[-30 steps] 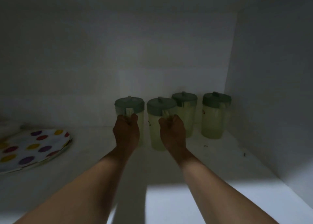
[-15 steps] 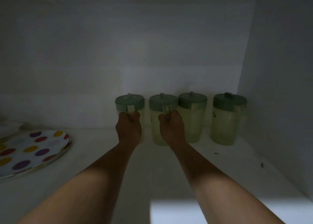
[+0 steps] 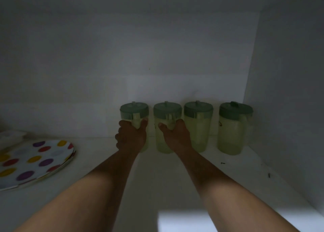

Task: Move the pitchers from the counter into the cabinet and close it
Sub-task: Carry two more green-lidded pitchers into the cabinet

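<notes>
As my two bare forearms reach deep along the cabinet shelf, my left hand is clenched around the handle of the leftmost pitcher, and my right hand grips the second pitcher likewise. Handles face me, presumably for easy setting down. Both stand in a back row with a third pitcher and fourth pitcher, near the right wall. Open shelf lies left, before a spotted plate.

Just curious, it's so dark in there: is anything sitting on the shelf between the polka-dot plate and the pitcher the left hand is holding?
No. In the head view, only bare white shelf lies between the polka-dot plate and that pitcher.
</notes>
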A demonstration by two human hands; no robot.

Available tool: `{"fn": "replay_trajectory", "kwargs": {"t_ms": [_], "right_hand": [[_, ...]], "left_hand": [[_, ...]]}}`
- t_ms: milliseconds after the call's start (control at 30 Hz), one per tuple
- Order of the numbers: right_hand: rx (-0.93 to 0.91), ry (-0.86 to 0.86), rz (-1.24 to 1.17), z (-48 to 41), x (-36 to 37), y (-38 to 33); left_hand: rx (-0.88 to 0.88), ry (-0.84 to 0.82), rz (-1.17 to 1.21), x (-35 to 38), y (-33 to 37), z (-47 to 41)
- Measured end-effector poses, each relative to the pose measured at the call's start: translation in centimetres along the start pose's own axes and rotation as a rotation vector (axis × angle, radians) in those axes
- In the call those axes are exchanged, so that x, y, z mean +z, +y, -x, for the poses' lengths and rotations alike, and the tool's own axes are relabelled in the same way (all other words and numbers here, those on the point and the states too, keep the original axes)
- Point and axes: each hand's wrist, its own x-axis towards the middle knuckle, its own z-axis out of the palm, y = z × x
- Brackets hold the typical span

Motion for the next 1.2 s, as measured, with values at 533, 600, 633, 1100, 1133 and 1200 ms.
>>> {"fn": "replay_trajectory", "kwargs": {"t_ms": [533,600,633,1100,1133,1200], "right_hand": [[-0.095,-0.011,0.481,12.8,-8.4,-9.0],[-0.111,0.016,0.529,15.3,-9.5,-10.8],[-0.111,0.016,0.541,16.6,-10.0,-11.8],[-0.339,-0.035,0.546,33.3,-10.6,-20.9],[-0.360,-0.060,0.530,34.8,-10.2,-21.3],[-0.406,-0.090,0.506,37.6,-9.3,-22.2]], "left_hand": [[0.599,-0.004,-0.362,-11.0,5.1,10.2],[0.672,-0.050,-0.382,-13.3,5.8,12.0],[0.719,-0.052,-0.371,-14.6,6.1,13.0],[0.850,0.089,-0.436,-35.0,5.1,24.7],[0.842,0.117,-0.467,-36.8,4.4,25.9],[0.824,0.181,-0.532,-40.3,2.8,27.9]]}}
